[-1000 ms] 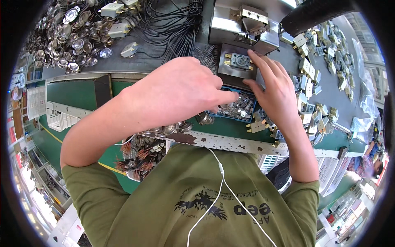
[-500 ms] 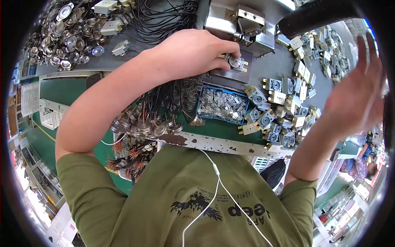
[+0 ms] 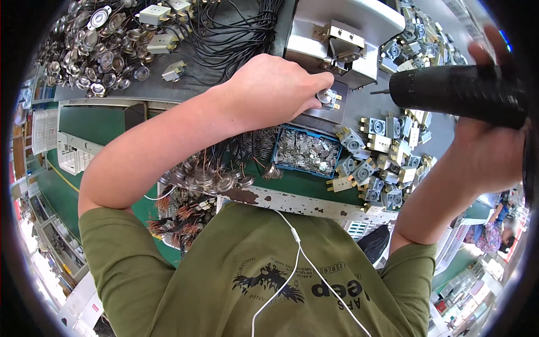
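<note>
My left hand (image 3: 281, 92) reaches over the bench, thumb and forefinger closed on a small thermostat-like part (image 3: 332, 101) with a round metal cap and brass terminals. The part sits on a flat dark metal plate (image 3: 331, 114), in front of a silver metal fixture (image 3: 343, 48). At the right, my right hand (image 3: 485, 151) is wrapped round a black electric screwdriver (image 3: 449, 90). Its thin bit (image 3: 380, 91) points left towards the fixture, apart from the held part. Some right-hand fingers are hidden behind the tool.
A blue tray (image 3: 307, 150) of small metal pieces sits at the bench's near edge. Several square switch parts (image 3: 382, 149) are heaped to its right. Round metal caps (image 3: 95, 53) and black cables (image 3: 224, 33) lie at the far left; springs (image 3: 250, 143) lie beside the tray.
My right hand, raised and open before, now grips the screwdriver, which has come down and nearer with its bit pointing left. My left hand stays on the part.
</note>
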`<state>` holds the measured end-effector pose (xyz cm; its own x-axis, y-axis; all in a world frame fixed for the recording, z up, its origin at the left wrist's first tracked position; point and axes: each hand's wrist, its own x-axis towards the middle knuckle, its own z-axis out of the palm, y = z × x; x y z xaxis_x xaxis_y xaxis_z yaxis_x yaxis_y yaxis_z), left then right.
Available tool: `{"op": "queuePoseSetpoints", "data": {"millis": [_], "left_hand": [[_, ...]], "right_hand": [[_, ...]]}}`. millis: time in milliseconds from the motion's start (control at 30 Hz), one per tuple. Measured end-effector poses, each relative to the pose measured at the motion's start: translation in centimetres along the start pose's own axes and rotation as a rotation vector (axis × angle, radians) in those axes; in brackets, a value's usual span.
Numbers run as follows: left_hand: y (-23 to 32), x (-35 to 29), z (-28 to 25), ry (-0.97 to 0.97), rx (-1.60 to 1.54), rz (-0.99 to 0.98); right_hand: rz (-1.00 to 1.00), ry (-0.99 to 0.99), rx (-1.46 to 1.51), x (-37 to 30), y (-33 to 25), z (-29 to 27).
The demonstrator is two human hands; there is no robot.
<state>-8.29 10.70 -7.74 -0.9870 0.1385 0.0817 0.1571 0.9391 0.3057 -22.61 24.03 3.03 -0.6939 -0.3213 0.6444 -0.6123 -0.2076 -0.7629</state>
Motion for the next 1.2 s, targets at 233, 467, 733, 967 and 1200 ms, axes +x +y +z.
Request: {"op": "queuePoseSetpoints", "data": {"millis": [233,467,733,967,1200], "left_hand": [[-0.6,0.0,0.3,0.004,-0.049,0.039],[0.0,0.4,-0.5,-0.108,-0.032,-0.010],[0.1,0.4,-0.6,-0.183,-0.031,-0.051],[0.0,0.2,-0.5,-0.153,-0.025,-0.019],[0.0,0.0,-0.4,-0.154,-0.051,-0.023]], "right_hand": [[-0.050,0.038,0.193,0.0,0.4,0.6],[-0.131,0.073,0.390,-0.5,0.7,0.6],[-0.122,0.050,0.407,-1.2,0.9,1.4],[-0.162,0.042,0.268,-1.5,0.7,2.0],[-0.279,-0.007,0.151,-1.9,0.7,2.6]]}}
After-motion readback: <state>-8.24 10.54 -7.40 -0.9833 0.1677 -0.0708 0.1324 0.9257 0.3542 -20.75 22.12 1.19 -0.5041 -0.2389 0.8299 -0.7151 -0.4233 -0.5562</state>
